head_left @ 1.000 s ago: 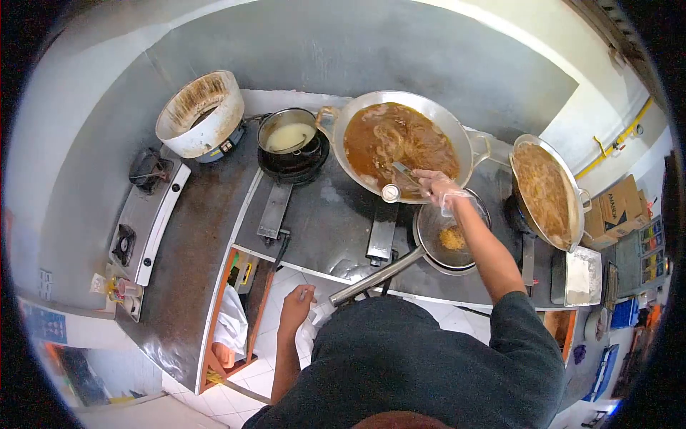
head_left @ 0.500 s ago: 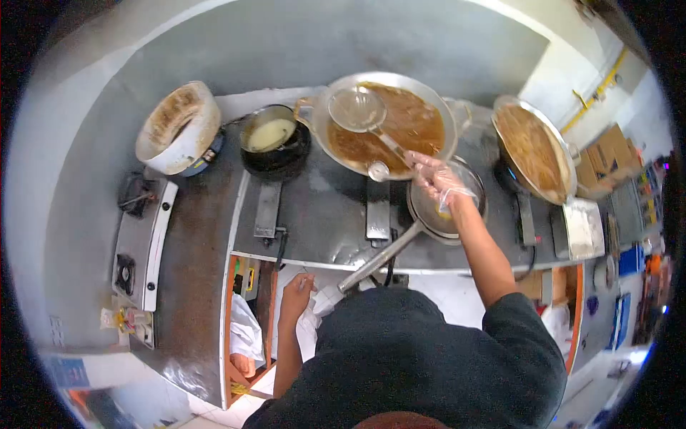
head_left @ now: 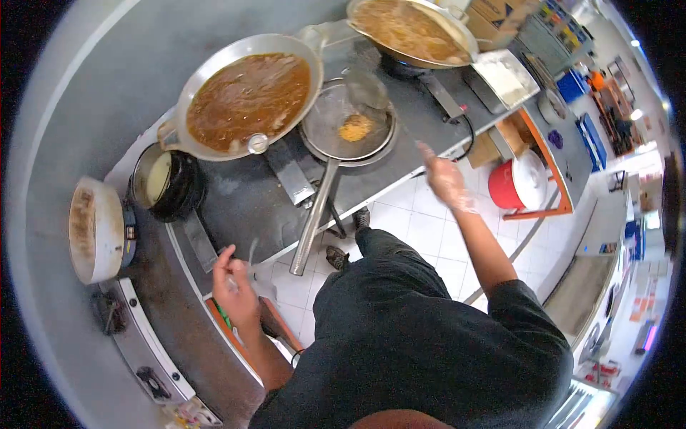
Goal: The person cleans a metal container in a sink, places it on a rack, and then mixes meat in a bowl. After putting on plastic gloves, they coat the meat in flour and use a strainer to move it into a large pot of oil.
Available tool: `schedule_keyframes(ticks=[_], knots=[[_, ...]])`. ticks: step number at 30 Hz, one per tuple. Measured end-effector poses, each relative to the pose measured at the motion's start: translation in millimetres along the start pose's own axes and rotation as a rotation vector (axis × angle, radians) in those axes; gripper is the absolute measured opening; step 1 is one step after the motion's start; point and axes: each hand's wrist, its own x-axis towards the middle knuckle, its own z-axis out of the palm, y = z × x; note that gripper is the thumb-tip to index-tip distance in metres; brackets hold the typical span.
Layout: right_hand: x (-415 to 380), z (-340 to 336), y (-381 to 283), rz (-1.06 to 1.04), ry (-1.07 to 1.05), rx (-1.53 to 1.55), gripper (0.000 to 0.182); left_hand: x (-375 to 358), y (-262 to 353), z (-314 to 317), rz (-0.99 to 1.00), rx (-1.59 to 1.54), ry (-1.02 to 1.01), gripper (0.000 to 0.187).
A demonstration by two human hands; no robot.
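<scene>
My right hand [head_left: 446,182], in a clear plastic glove, is closed round the handle of a skimmer. The round skimmer head [head_left: 366,89], smeared by motion, is over a large long-handled strainer [head_left: 321,136]. A small heap of yellow-orange bits [head_left: 355,127] lies in the strainer, which rests on a round metal vessel. My left hand [head_left: 236,289] is raised near the counter's front edge, its fingers curled. Something thin, clear and blurred shows beside those fingers; I cannot make out what it is. Left of the strainer is a wide pan of brown oil [head_left: 250,100] with a round dial thermometer [head_left: 258,144] at its rim.
Another pan of bubbling oil [head_left: 407,32] stands at the back right, near a metal tray [head_left: 504,79] and a cardboard box [head_left: 500,18]. On the left are a blackened pot [head_left: 168,182] and a stained white pot [head_left: 96,229]. A red bucket [head_left: 511,182] is under the counter.
My right hand has brought the skimmer from over the wide oil pan to the strainer. Yellow-orange bits now show in the strainer. The view has turned right, and my left hand has risen.
</scene>
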Motion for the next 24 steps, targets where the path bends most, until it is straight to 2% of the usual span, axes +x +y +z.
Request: schedule_keyframes(ticks=[1,3,5,8,11,14,15,18,19,22,23,24], knots=[[3,29,8,0.022,-0.031,-0.087,0.055,6,11,3,-0.084,-0.104,-0.061,0.027],[7,88,29,-0.034,-0.052,-0.19,0.061,13,47,19,-0.014,-0.179,-0.147,0.028],[-8,95,20,-0.061,-0.03,-0.195,0.062,10,72,38,0.135,-0.199,-0.242,0.03],[-29,120,22,-0.04,-0.05,-0.116,0.063,-7,79,83,0.13,-0.267,-0.402,0.041],[-44,110,35,-0.003,-0.094,0.214,0.062,-33,90,141,0.014,-0.437,-0.626,0.05],[-59,94,75,-0.141,-0.016,0.38,0.053,-54,103,202,-0.174,-0.539,-0.845,0.054],[-66,73,88,-0.138,-0.058,0.401,0.051,-60,117,223,-0.164,-0.529,-0.888,0.051],[-92,14,134,-0.086,-0.036,1.042,0.057,-77,153,302,-0.223,-0.607,-1.064,0.05],[-104,29,158,0.006,-0.171,1.795,0.052,-86,170,331,-0.221,-0.622,-1.131,0.049],[-140,-48,210,0.169,-0.204,1.738,0.049,-114,215,427,-0.016,-0.526,-1.305,0.053],[-148,-54,233,0.317,-0.089,1.588,0.036,-126,229,460,0.132,-0.515,-1.317,0.052],[-156,-55,262,0.388,0.013,1.544,0.03,-134,244,488,0.095,-0.518,-1.38,0.051]])
